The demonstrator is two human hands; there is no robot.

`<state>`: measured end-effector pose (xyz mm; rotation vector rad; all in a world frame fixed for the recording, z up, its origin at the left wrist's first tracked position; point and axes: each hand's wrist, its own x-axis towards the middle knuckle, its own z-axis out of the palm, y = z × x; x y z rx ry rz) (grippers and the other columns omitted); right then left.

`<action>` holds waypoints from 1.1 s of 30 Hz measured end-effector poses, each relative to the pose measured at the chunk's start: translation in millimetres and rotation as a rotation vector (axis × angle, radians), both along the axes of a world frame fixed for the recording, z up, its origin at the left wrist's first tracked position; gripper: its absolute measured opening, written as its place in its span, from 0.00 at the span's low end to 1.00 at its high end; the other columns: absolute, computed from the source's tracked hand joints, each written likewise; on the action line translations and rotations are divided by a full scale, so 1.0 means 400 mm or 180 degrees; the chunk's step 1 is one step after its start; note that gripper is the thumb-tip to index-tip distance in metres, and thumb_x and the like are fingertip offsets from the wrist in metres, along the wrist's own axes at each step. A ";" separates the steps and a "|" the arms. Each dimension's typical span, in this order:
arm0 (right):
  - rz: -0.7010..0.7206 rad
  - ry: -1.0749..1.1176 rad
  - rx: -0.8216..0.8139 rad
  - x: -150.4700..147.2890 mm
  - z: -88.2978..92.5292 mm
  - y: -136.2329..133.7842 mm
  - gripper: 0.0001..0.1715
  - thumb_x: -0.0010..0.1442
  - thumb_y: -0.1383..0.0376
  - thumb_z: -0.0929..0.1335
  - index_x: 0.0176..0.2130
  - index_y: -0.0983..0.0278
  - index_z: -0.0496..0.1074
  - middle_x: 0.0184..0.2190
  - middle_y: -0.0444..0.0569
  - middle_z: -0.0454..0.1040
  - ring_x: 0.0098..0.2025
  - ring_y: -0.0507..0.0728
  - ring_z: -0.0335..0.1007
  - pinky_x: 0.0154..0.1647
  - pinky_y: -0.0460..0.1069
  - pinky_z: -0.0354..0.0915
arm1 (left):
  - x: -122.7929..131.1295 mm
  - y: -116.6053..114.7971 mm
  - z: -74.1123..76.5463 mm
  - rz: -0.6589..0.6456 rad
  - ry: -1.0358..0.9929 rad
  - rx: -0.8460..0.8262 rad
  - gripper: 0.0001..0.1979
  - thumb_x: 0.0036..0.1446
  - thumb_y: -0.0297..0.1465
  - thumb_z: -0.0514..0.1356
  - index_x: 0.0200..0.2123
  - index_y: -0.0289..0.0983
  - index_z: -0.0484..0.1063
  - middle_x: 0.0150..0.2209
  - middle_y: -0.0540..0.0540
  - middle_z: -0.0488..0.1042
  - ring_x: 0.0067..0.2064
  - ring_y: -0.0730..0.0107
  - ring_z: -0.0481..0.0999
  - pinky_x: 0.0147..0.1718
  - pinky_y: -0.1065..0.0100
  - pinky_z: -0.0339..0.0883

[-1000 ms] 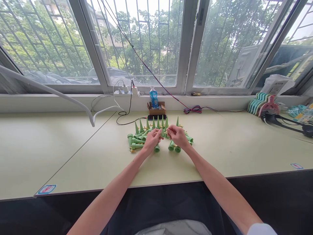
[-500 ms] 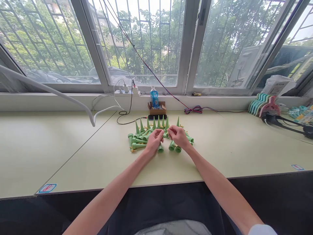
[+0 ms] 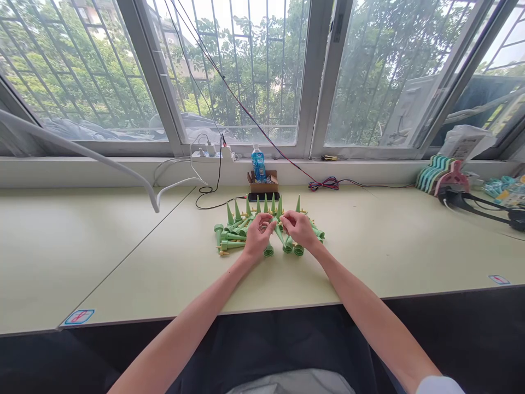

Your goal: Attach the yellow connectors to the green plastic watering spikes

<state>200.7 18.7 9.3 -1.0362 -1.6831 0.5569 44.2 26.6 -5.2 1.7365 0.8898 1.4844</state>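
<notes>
A heap of green plastic cone spikes [image 3: 235, 232] lies on the pale green table [image 3: 369, 246], some standing upright in a row [image 3: 264, 206] at the back. My left hand [image 3: 258, 236] is closed around one green cone [image 3: 268, 250] whose wide end points toward me. My right hand [image 3: 298, 229] pinches something small at that cone's tip; I cannot make out what. Two more cones [image 3: 293, 248] lie just under my right hand.
A small cardboard box [image 3: 262, 185] with a blue bottle [image 3: 257, 164] stands behind the heap near the window sill. Cables [image 3: 324, 183] and a power strip [image 3: 213, 153] run along the sill. Stacked teal parts and a pink tool [image 3: 445, 176] sit far right.
Both hands stayed over the heap. The cone in my left hand has turned slightly, its wide end shifting right, and my fingers have come closer together at its tip.
</notes>
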 end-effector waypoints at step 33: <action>-0.0032 0.0180 -0.0105 -0.004 0.002 -0.002 0.18 0.60 0.53 0.63 0.27 0.63 0.67 0.20 0.45 0.70 0.21 0.52 0.65 0.25 0.47 0.62 | -0.012 -0.010 0.010 -0.0242 0.0812 -0.0796 0.21 0.61 0.52 0.48 0.29 0.39 0.59 0.25 0.50 0.69 0.24 0.68 0.74 0.19 0.69 0.66</action>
